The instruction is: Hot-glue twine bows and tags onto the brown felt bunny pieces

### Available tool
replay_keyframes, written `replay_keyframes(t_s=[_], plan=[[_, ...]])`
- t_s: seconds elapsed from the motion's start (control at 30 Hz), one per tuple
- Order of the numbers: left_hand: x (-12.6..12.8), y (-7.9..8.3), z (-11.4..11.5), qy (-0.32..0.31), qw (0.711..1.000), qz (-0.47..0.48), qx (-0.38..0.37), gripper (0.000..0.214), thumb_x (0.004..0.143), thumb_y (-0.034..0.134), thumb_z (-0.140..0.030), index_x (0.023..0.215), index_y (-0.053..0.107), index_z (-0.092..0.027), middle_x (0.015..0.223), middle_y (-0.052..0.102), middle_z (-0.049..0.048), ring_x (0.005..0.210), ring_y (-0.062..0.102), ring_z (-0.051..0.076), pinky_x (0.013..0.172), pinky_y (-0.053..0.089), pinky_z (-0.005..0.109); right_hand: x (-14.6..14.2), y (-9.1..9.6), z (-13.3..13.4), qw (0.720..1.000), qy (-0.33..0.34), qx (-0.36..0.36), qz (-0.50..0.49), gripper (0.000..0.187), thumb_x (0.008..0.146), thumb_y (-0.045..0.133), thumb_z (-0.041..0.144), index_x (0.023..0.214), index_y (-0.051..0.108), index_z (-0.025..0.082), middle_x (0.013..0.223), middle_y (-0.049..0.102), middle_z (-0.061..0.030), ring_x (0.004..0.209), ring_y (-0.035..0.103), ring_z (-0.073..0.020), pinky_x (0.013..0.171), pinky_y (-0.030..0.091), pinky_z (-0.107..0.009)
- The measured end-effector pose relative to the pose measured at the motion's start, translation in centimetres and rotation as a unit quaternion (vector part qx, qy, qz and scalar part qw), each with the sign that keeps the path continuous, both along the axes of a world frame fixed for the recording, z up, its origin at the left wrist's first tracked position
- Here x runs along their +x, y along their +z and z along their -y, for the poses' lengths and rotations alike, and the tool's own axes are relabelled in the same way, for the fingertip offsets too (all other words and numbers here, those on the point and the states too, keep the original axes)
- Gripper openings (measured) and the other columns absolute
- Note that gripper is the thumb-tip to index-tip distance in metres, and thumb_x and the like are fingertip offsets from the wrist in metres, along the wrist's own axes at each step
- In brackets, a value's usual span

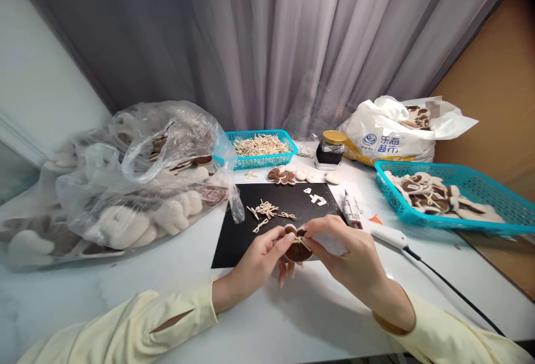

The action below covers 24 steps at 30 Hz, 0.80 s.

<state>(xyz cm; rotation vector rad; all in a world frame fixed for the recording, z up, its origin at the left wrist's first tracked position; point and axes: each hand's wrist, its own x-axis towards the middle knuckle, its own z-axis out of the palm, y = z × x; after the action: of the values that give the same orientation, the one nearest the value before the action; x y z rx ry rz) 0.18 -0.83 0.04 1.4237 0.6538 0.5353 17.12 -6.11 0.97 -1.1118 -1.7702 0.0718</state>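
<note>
Both my hands meet over the near edge of a black mat (234,241). My left hand (261,261) and my right hand (349,252) pinch a small brown plush piece (297,250) between their fingertips. A small cream bow (299,239) lies on top of that piece, under my right fingers. Several loose cream bows (265,210) lie on the mat just beyond my hands. Both sleeves are pale yellow.
A big clear bag (125,185) of plush pieces lies left. A teal basket (261,159) of bows and a dark jar (330,152) stand at the back. A white glue gun (376,227) with cord lies right, beside another teal basket (480,185) and a white shopping bag (393,138).
</note>
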Motion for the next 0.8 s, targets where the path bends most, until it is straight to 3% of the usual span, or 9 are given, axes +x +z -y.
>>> replay_keyframes(t_s=[0.23, 0.5, 0.63, 0.8], plan=[[-0.03, -0.04, 0.35, 0.021, 0.999, -0.015, 0.039, 0.03, 0.086, 0.047, -0.046, 0.085, 0.048, -0.016, 0.058, 0.05, -0.0047, 0.047, 0.049, 0.008, 0.039, 0.037, 0.017, -0.37, -0.17, 0.04, 0.999, 0.013, 0.031, 0.01, 0.019, 0.081, 0.056, 0.004, 0.089, 0.056, 0.021, 0.08, 0.069, -0.003, 0.069, 0.063, -0.0153, 0.066, 0.051, -0.031], [-0.46, -0.37, 0.4, 0.03, 0.992, -0.062, 0.107, 0.028, 0.089, 0.045, -0.042, 0.078, 0.048, -0.017, 0.049, 0.051, -0.0052, 0.041, 0.046, 0.007, 0.042, 0.036, 0.018, -0.33, -0.36, -0.13, 1.0, 0.018, 0.014, -0.001, 0.017, 0.079, 0.057, 0.005, 0.087, 0.057, 0.02, 0.076, 0.068, -0.0021, 0.067, 0.062, -0.0142, 0.062, 0.051, -0.027], [-0.19, -0.14, 0.25, 0.033, 0.998, -0.012, 0.045, 0.03, 0.085, 0.05, -0.046, 0.083, 0.051, -0.016, 0.055, 0.052, -0.0042, 0.044, 0.048, 0.008, 0.041, 0.038, 0.017, -0.15, -0.28, -0.18, 1.0, 0.02, 0.001, -0.021, 0.017, 0.079, 0.058, 0.005, 0.087, 0.058, 0.02, 0.078, 0.068, -0.0019, 0.07, 0.061, -0.0145, 0.064, 0.052, -0.027], [-0.05, -0.2, -0.12, -0.002, 0.997, 0.079, -0.014, 0.053, 0.067, 0.068, -0.054, 0.097, 0.051, -0.014, 0.073, 0.057, 0.0015, 0.058, 0.057, 0.012, 0.038, 0.043, 0.017, 0.08, 0.09, -0.06, 0.999, 0.015, 0.003, -0.039, 0.017, 0.079, 0.058, 0.005, 0.087, 0.059, 0.02, 0.082, 0.068, -0.0026, 0.074, 0.062, -0.0148, 0.065, 0.052, -0.027]])
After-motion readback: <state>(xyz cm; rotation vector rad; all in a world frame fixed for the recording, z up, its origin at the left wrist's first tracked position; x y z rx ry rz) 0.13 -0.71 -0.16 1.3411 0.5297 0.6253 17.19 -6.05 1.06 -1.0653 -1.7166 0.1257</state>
